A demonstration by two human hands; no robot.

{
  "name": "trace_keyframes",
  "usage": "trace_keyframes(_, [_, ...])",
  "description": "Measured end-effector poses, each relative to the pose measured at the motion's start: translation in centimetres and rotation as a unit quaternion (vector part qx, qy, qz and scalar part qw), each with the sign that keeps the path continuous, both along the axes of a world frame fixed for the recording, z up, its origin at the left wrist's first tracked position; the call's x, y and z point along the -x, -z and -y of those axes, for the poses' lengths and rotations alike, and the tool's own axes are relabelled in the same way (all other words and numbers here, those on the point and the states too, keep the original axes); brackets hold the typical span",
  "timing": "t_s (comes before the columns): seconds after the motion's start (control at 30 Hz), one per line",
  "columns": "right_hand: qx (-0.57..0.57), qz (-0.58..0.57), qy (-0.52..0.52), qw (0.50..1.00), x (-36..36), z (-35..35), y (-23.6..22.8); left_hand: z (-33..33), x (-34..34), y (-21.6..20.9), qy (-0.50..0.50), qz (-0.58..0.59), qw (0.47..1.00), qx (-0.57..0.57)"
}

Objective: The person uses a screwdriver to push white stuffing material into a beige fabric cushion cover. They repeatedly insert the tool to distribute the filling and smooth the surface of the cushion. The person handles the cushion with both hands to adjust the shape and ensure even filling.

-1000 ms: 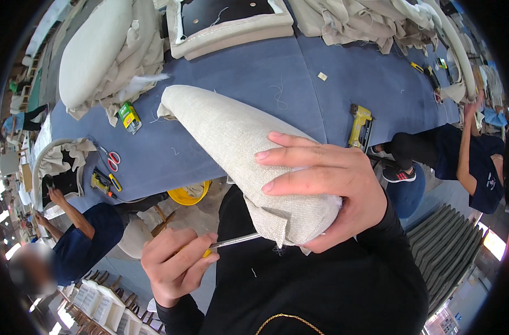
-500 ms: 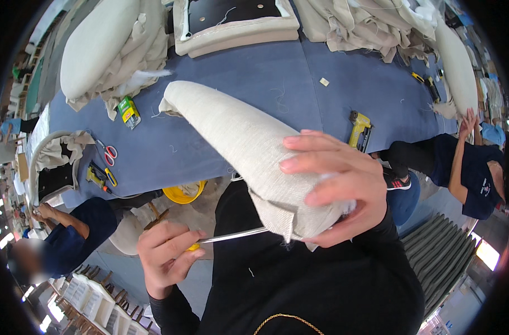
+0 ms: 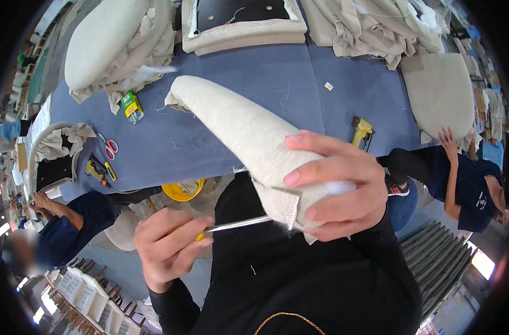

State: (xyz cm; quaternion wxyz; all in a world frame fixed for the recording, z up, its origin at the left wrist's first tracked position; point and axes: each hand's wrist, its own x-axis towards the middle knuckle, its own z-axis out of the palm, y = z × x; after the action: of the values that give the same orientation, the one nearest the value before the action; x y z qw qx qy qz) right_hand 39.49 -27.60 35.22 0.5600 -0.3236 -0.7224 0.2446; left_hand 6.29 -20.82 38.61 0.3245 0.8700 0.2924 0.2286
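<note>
Yellow-handled tool (image 3: 201, 237) clasped in left hand (image 3: 172, 245), shaft (image 3: 239, 224) at beige padded piece (image 3: 240, 124), right hand (image 3: 352, 187) grasping that piece

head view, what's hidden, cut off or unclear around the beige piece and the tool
All in the head view:
Metal tool: its far end is hidden by the beige piece; inside or behind cannot be told.
Yellow handle: mostly covered by the left grip.
Near end of the beige piece: partly covered by the right grip.
Framed cushion: cut off by the upper edge.
</note>
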Motion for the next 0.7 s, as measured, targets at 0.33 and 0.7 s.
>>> trace_keyframes(0.33, [-0.007,0.006,0.019,1.000,0.2,-0.2,0.0,-1.7,1.5,2.5,0.016,0.043,0.999,0.020])
trace_keyframes(0.7, [-0.037,-0.004,0.024,0.999,-0.2,-0.6,0.6,-1.9,1.6,2.3,0.012,0.031,0.998,0.052])
